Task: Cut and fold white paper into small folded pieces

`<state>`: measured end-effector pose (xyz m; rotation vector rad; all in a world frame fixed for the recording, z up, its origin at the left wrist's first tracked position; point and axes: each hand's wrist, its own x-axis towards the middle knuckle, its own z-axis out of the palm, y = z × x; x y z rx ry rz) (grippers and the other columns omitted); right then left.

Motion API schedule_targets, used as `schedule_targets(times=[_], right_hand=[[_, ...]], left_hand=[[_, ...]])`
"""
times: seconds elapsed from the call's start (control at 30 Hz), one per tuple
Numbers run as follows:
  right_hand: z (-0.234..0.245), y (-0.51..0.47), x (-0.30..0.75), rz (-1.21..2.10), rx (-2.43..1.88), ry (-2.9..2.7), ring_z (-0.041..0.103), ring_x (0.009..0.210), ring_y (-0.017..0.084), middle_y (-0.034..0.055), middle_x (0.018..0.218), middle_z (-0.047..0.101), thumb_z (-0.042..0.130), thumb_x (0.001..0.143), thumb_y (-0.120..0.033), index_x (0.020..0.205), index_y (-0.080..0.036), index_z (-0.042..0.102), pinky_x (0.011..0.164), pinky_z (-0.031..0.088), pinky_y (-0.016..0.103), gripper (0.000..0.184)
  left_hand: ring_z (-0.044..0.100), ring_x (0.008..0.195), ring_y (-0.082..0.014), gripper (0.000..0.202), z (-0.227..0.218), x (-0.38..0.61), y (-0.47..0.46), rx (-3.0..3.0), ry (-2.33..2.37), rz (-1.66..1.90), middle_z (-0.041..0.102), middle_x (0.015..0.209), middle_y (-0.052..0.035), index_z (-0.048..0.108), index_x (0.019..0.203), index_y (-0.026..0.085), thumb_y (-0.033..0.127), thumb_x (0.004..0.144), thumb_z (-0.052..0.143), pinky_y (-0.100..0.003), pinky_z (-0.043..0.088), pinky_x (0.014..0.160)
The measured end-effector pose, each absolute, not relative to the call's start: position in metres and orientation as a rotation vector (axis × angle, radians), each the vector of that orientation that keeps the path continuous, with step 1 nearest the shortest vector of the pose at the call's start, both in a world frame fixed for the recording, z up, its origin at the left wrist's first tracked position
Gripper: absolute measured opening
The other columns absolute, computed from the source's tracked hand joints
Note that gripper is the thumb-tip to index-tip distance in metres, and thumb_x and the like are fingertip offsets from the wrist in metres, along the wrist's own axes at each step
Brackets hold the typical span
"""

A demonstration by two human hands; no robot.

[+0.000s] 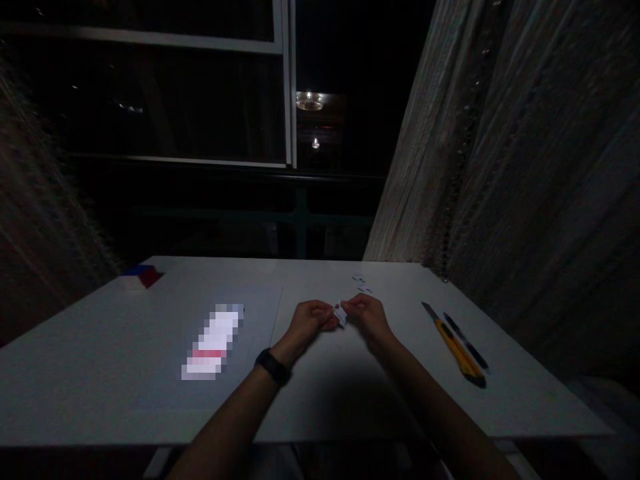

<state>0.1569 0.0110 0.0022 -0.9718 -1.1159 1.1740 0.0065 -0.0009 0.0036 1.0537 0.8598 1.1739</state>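
Note:
Between the fingertips of both hands is a small white piece of paper, its outline uneven. My left hand, with a dark band on the wrist, pinches its left side. On the other side my right hand grips it, fingers closed. Just beyond the hands, a few small paper pieces lie on the white table. The finer shape of the held piece is too dim to make out.
To the right lie a yellow box cutter and a dark pen. On the left, a lit phone, its screen blurred, rests on a paper sheet. A coloured cube sits at the far left. Curtains flank a window.

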Motion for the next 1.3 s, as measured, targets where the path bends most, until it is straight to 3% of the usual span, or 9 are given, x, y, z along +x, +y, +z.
schedule_targets(times=[0.23,0.4,0.57,1.3], right_hand=[[-0.0039,0.0143,0.1553,1.094,-1.019,-1.158,0.056,0.049,0.014,0.0018,0.054,0.064,0.075,0.054,-0.04,0.059,-0.016,0.057,0.051,0.041,0.025,0.03],[-0.0079,0.016,0.1544,1.099,-0.993,-1.148,0.059,0.054,0.016,0.0038,0.06,0.066,0.073,0.056,-0.041,0.061,-0.017,0.055,0.054,0.043,0.027,0.031],[-0.0073,0.0167,0.155,1.115,-1.005,-1.168,0.058,0.051,0.015,0.0019,0.054,0.063,0.073,0.055,-0.044,0.06,-0.017,0.053,0.053,0.043,0.027,0.034],[-0.0037,0.0091,0.1549,1.085,-0.96,-1.406,0.051,0.048,0.012,-0.0023,0.053,0.059,0.068,0.061,-0.041,0.059,-0.02,0.047,0.047,0.036,0.023,0.03]], left_hand=[[0.063,0.059,-0.0147,0.017,-0.0004,0.0066,0.0016,1.002,0.85,1.2,0.064,0.06,-0.0067,0.057,0.072,0.008,0.017,0.065,0.07,-0.026,0.049,0.062],[0.063,0.061,-0.016,0.02,-0.001,0.0077,0.0006,1.038,0.823,1.129,0.066,0.065,-0.011,0.059,0.07,0.008,0.023,0.065,0.071,-0.026,0.049,0.061],[0.064,0.062,-0.0178,0.02,-0.0002,0.0076,-0.0008,1.054,0.85,1.137,0.067,0.067,-0.0123,0.06,0.071,0.008,0.023,0.065,0.071,-0.028,0.049,0.061],[0.06,0.05,-0.0148,0.004,0.0014,0.0062,-0.0013,1.013,0.968,1.151,0.065,0.057,-0.0102,0.061,0.059,0.007,0.01,0.06,0.059,-0.025,0.046,0.052]])
